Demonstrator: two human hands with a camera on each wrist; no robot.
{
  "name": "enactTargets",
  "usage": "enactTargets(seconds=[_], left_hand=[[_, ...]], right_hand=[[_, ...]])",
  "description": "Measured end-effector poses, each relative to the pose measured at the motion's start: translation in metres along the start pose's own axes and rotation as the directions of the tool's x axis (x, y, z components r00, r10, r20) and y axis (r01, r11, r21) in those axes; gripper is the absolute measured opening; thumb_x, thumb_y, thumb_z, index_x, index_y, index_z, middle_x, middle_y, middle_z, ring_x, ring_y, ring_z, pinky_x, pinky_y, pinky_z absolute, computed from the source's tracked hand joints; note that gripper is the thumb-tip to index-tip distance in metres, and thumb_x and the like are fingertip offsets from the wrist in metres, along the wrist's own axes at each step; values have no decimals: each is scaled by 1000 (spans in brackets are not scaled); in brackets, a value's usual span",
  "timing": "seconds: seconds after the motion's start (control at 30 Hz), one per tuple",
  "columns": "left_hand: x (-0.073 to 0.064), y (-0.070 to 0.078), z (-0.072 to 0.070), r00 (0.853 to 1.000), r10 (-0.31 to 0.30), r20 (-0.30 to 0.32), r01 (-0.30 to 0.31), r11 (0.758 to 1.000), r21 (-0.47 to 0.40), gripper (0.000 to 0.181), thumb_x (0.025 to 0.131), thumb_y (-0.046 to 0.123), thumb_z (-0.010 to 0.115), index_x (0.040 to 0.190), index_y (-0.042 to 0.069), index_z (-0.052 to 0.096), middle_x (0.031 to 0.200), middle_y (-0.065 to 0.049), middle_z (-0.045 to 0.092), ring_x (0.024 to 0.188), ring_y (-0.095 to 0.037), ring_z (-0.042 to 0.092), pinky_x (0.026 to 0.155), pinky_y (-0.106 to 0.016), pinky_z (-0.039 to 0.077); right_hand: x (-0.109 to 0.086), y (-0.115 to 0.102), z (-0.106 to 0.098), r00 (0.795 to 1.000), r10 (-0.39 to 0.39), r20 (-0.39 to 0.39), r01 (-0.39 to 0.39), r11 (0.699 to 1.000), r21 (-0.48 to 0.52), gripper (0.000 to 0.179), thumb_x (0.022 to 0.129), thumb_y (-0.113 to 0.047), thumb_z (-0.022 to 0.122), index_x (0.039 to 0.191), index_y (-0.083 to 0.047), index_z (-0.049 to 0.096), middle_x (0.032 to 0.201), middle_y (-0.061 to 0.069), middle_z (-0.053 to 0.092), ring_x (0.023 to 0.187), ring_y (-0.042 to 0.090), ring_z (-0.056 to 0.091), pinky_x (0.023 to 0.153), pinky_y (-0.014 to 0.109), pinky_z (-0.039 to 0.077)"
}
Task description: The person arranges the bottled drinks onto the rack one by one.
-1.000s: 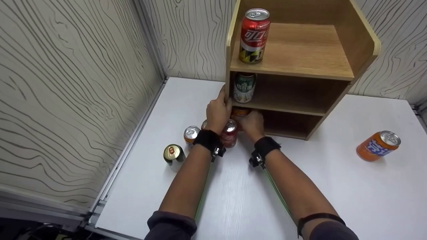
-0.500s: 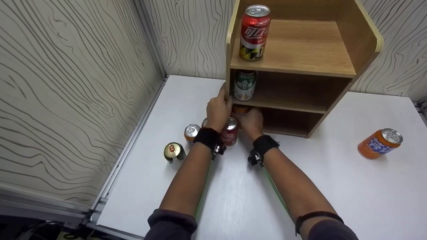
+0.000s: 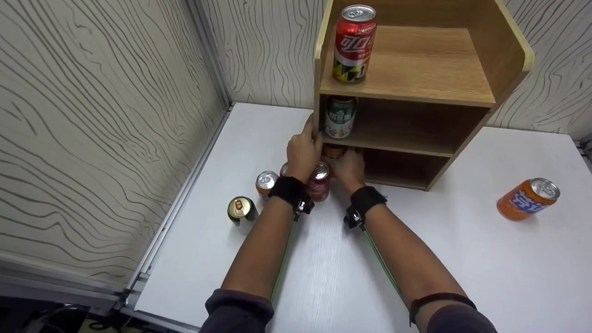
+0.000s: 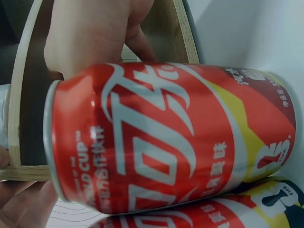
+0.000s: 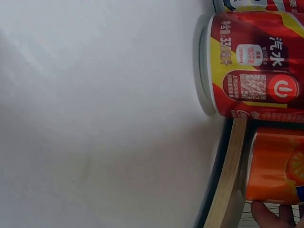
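Observation:
My left hand (image 3: 303,155) holds the left side panel of a wooden shelf unit (image 3: 490,60), with fingers on the panel's outer face (image 4: 28,202). My right hand (image 3: 349,169) reaches into the bottom compartment and grips an orange soda can (image 3: 334,151) standing at its left end. The right wrist view shows fingertips against that orange can (image 5: 273,166). Just in front of the panel, between my wrists, stands a red cola can (image 3: 319,182); it fills much of the left wrist view, with a second red cola can (image 4: 190,216) beside it.
A red cola can (image 3: 354,46) stands on the top shelf and a green-and-white can (image 3: 341,118) on the middle one, both at left. A green can with a gold lid (image 3: 241,210) and an orange can (image 3: 266,182) stand left of my forearm. Another orange can (image 3: 527,199) is at right.
The head view has shifted slightly, so the shelf unit appears a little higher. Both hands stay at the same spots, with no visible movement of the cans.

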State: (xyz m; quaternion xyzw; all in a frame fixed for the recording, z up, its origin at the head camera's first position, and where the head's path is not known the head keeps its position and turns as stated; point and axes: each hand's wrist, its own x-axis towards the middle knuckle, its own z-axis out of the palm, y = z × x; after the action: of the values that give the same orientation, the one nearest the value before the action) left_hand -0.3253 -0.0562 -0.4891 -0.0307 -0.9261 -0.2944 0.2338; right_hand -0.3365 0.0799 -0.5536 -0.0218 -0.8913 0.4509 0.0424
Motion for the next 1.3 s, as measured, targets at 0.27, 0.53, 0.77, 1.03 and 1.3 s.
enactTargets(seconds=[0.27, 0.53, 0.77, 1.03, 1.3], left_hand=[[1, 0, -2, 1000, -12, 25, 12, 1000, -25, 49, 104, 20, 62, 152, 11, 54, 103, -20, 81, 85, -33, 81, 69, -46, 63], [0, 1, -2, 1000, -13, 6, 13, 999, -32, 48, 104, 20, 63, 151, 11, 55, 101, -18, 81, 82, -32, 80, 69, -46, 62], [0, 1, 0, 1000, -2, -16, 1, 1000, -31, 47, 103, 20, 64, 149, 10, 57, 99, -18, 81, 81, -33, 80, 69, -48, 62], [0, 1, 1, 1000, -7, -12, 7, 1000, -21, 46, 103, 21, 65, 148, 11, 58, 99, -16, 82, 81, -31, 80, 67, -46, 62], [0, 1, -1, 1000, -26, 17, 26, 999, -30, 49, 104, 21, 63, 151, 11, 55, 100, -16, 81, 85, -31, 80, 73, -46, 62]], right_hand=[[2, 0, -3, 999, -19, 51, 18, 1000, 15, 85, 83, -40, 86, 145, 5, 52, 133, 30, 67, 125, 46, 65, 107, 54, 53], [3, 0, -7, 995, 34, 95, -31, 999, -35, 43, 88, -26, 76, 112, 10, 70, 103, 26, 76, 89, 37, 73, 75, 47, 59], [1, 3, -7, 996, 12, 92, -14, 1000, 19, 60, 87, -31, 81, 129, 8, 64, 118, 28, 75, 108, 43, 74, 93, 51, 60], [-3, 5, -13, 994, -1, 106, -3, 999, 41, 69, 86, -34, 84, 137, 6, 58, 121, 28, 73, 111, 44, 73, 96, 52, 60], [-9, 7, -25, 996, 10, 90, -11, 1000, 12, 81, 84, -41, 85, 141, 7, 54, 130, 29, 68, 122, 45, 66, 105, 53, 54]])
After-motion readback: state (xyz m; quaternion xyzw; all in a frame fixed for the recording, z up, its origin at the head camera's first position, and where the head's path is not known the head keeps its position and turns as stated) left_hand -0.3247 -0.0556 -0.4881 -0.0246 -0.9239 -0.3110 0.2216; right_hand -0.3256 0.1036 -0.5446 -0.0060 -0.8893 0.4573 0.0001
